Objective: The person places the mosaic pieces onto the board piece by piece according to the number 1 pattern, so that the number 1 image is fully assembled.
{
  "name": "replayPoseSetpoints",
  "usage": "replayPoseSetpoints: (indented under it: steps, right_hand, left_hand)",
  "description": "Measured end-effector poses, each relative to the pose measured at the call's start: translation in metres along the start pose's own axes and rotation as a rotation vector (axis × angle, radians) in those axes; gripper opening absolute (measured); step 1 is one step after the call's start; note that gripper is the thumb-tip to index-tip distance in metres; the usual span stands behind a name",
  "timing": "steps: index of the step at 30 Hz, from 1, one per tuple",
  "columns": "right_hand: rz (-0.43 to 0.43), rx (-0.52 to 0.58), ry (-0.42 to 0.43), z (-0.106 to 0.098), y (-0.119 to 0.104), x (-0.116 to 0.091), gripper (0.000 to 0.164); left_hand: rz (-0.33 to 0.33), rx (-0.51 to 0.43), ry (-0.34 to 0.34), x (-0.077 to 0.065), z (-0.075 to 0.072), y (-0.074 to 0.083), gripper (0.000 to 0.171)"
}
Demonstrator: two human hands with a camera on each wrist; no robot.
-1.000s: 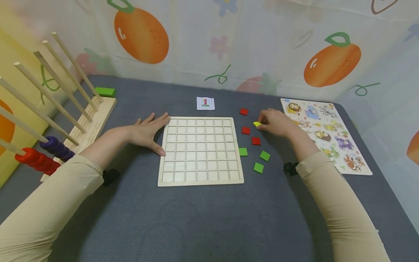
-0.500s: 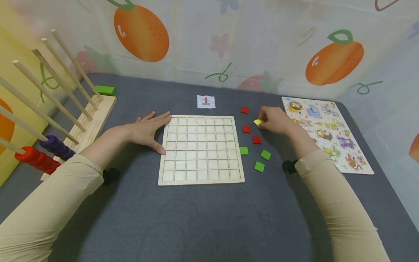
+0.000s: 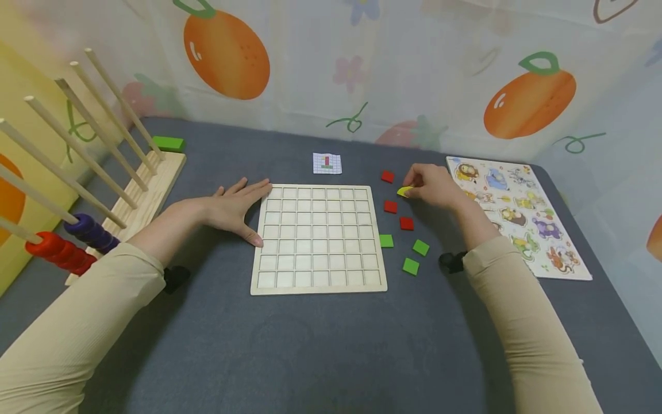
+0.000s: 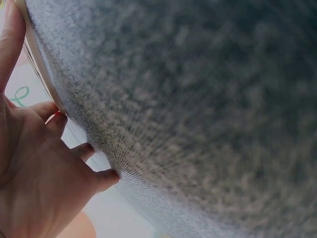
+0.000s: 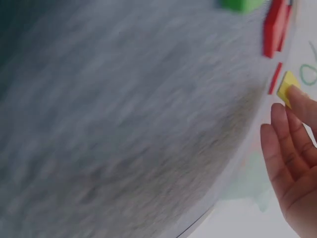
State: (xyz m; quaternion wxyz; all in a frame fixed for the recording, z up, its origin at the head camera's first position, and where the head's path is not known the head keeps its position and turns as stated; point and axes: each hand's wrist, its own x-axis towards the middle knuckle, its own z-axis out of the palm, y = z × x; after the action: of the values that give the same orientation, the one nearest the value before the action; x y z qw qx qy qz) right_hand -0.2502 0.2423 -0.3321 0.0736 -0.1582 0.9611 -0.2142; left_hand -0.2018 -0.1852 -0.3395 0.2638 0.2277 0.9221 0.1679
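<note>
A wooden grid board (image 3: 319, 290) lies flat at the middle of the table, its squares bare. My left hand (image 3: 230, 211) rests with spread fingers at the board's left edge; in the left wrist view the thumb (image 4: 11, 44) touches that edge. My right hand (image 3: 434, 185) pinches a yellow square tile (image 3: 403, 191) between thumb and fingertips, also seen in the right wrist view as a yellow tile (image 5: 286, 88). Beside the board lie red tiles (image 3: 390, 206) and green tiles (image 3: 411, 266). One green tile (image 3: 386, 241) touches the board's right edge.
A small pattern card (image 3: 327, 163) lies behind the board. At the left stands a peg rack (image 3: 165, 175) with red rings (image 3: 59, 253) and blue rings (image 3: 90, 232), and a green block (image 3: 169, 144) behind it. An animal puzzle board (image 3: 522, 215) lies at the right.
My right hand, with the yellow tile in it, has moved slightly and the tile has turned a little. The left hand stays at the board's edge.
</note>
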Motion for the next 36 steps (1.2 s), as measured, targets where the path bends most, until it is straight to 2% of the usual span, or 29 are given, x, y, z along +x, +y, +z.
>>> replayPoseSetpoints:
  steps: [7, 16, 23, 29, 36]
  right_hand:
    - [0.049, 0.219, 0.069, 0.0, -0.024, 0.007, 0.014]
    - [0.011, 0.457, 0.023, 0.015, -0.066, 0.025, 0.018]
    - [-0.018, 0.379, 0.0, 0.023, -0.091, 0.036, 0.019]
    - [-0.046, 0.428, -0.066, 0.035, -0.106, 0.044, 0.023]
    - [-0.106, 0.408, -0.102, 0.047, -0.128, 0.05, 0.018]
  left_hand:
    - [0.003, -0.005, -0.008, -0.001, 0.002, -0.002, 0.133]
    - [0.001, 0.017, -0.017, 0.002, 0.004, -0.003, 0.136]
    - [-0.003, 0.012, -0.022, 0.004, 0.004, -0.005, 0.141]
    - [0.002, 0.006, -0.025, 0.003, 0.004, -0.005, 0.139]
    - [-0.007, 0.022, -0.024, 0.004, 0.003, -0.003, 0.138]
